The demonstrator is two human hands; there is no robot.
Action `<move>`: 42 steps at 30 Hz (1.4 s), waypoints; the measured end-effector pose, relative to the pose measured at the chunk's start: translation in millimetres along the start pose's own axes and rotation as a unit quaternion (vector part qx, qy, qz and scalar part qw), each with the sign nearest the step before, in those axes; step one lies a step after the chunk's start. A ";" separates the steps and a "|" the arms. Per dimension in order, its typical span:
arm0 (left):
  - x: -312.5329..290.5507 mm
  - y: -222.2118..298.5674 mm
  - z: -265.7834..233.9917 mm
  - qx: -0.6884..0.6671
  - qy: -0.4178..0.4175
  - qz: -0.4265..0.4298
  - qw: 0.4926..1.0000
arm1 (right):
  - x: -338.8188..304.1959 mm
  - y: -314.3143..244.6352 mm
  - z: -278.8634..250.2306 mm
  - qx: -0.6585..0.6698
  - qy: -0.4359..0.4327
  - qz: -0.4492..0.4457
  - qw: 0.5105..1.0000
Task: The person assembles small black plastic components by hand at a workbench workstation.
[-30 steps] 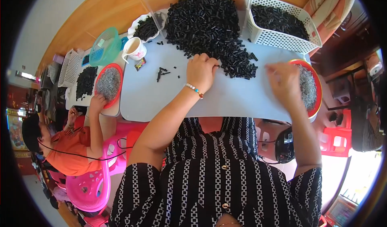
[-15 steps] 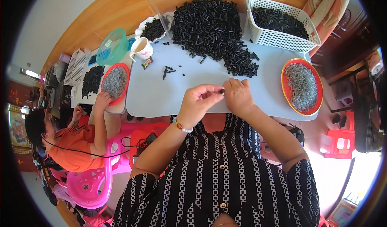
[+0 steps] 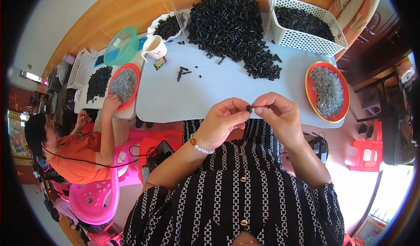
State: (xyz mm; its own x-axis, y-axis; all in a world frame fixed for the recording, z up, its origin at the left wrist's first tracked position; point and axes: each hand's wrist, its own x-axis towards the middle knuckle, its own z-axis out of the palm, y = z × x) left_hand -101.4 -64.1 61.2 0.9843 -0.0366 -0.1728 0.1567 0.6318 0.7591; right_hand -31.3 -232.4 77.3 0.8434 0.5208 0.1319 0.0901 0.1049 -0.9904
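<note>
My left hand, with a beaded bracelet at the wrist, pinches a small black tube between thumb and fingertips. Right beside it, my right hand has thumb and forefinger pressed together at the tube's end; whatever lies between them is too small to make out. Both hands meet above the near edge of the pale table. Beyond them spreads a big heap of short black tubes. To the right, a red plate with a yellow rim holds small clear or silvery pieces.
A white perforated basket of black pieces stands far right. Far left are a scalloped white dish, a mug and a small packet. A few loose tubes lie nearer. At left, another person in orange reaches toward a red plate.
My right hand has turned from knuckles-up to a fingertip pinch against the tube's end. Both hands have come slightly lower in view. The left hand keeps hold of the tube.
</note>
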 end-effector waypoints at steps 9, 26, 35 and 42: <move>-1.7 -3.6 1.2 0.036 -0.010 -0.113 0.993 | -9.5 -7.2 -1.0 -0.287 0.002 -0.153 0.946; 2.3 -14.8 -4.4 -0.167 -0.058 -0.098 0.979 | -6.0 -18.5 -1.9 -0.143 0.020 -0.079 0.986; 1.6 -29.7 -10.5 -0.188 -0.044 -0.111 0.975 | -8.0 -16.4 1.9 -0.288 -0.010 -0.157 0.945; 5.5 -29.1 -18.5 -0.272 -0.098 -0.105 0.951 | 21.8 10.8 -9.9 -0.249 0.058 -0.125 0.959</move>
State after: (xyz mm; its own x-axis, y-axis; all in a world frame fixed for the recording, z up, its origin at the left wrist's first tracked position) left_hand -102.1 -68.4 26.6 0.9407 -0.3162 -0.1229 0.3384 0.9002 0.2742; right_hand -6.6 -228.3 69.1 0.8137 0.4307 0.3903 0.5135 -0.2181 -0.8299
